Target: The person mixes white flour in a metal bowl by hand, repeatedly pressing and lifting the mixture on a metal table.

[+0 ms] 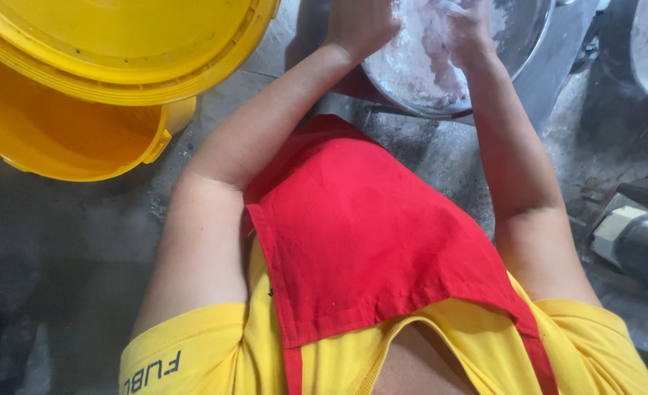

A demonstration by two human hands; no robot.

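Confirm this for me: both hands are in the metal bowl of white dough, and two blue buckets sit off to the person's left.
Wrong on one point: the buckets are yellow, not blue. The head view shows them stacked at the person's left. The rest holds: the left hand and right hand are both in the metal bowl, working the white dough.

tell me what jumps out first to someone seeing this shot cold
The bright red apron fills the middle of the view, worn over a yellow shirt at the bottom edge. At the top left sit two big yellow buckets, one overlapping the other. At the top centre, the left hand and right hand are both in a metal bowl, working a white doughy mass.
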